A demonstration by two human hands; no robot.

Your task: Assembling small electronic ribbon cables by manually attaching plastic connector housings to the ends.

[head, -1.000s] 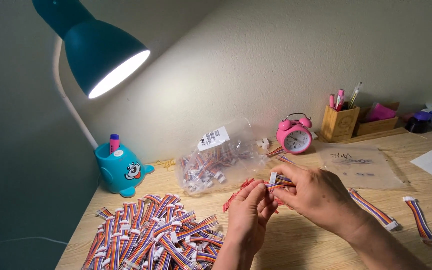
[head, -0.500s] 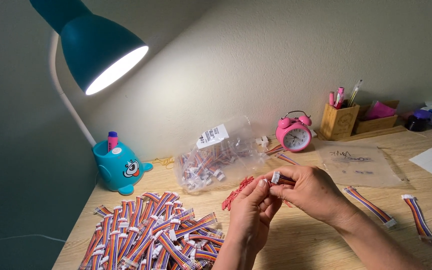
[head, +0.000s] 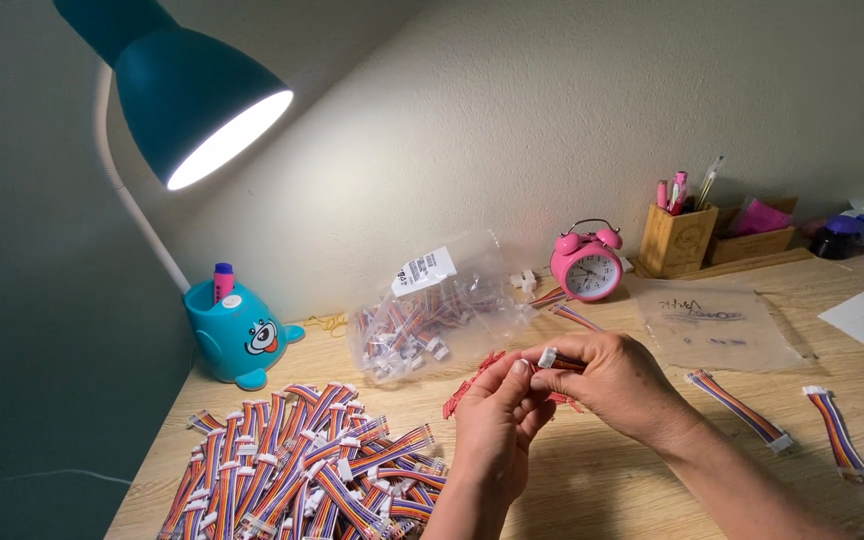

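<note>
Wire cable (head: 558,360) with a white plug at its end sits pinched between your two hands, just above the middle of the wooden desk (head: 602,480). Your right hand (head: 612,385) curls its fingers tight around the cable, thumb and forefinger closed just behind the white plug. Your left hand (head: 497,425) comes up from the near edge with its fingertips narrowed onto the same cable, touching your right fingers. Red wire ends (head: 472,385) poke out to the left beneath your hands.

Near and left of you lies a heap of striped cables (head: 302,460), many with white plugs. Farther back, a clear bag of more cables (head: 432,310) lies on the desk, and to its left stands a blue whale-shaped holder (head: 237,335) under the lit teal lamp (head: 192,110). A pink alarm clock (head: 587,265) stands by the far wall, with a wooden pen box (head: 677,235) to its right. An empty-looking flat clear bag (head: 717,325) lies to the right of your hands, and two single cables (head: 742,410) (head: 837,435) lie beyond it, well apart from your grip
</note>
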